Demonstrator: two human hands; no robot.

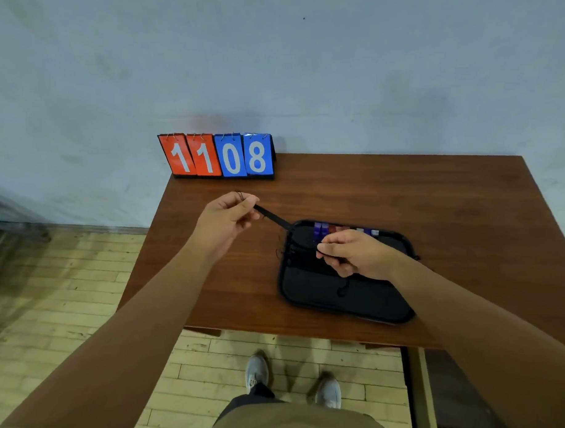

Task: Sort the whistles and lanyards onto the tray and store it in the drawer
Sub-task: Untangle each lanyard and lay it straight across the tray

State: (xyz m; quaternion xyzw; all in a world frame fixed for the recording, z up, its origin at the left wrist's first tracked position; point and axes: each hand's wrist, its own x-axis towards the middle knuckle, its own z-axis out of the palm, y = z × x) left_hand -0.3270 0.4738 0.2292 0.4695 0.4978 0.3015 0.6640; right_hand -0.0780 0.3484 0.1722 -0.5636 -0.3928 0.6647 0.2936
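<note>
A black tray point(348, 302) lies on the right half of the brown table point(402, 190). Along its far rim stands a row of small coloured whistles point(326, 229), purple, red and pale ones. My left hand point(228, 217) is raised left of the tray and pinches one end of a black lanyard point(273, 218), which stretches taut down to the tray. My right hand point(349, 251) hovers over the tray's upper middle with fingers closed on the lanyard's other part. Thin black cord loops point(341, 290) lie on the tray below that hand.
A flip scoreboard point(220, 156) reading 11 and 08 stands at the table's far left corner against the grey wall. The table's front edge is close to my feet point(258, 370) on the wooden floor. No drawer is visible.
</note>
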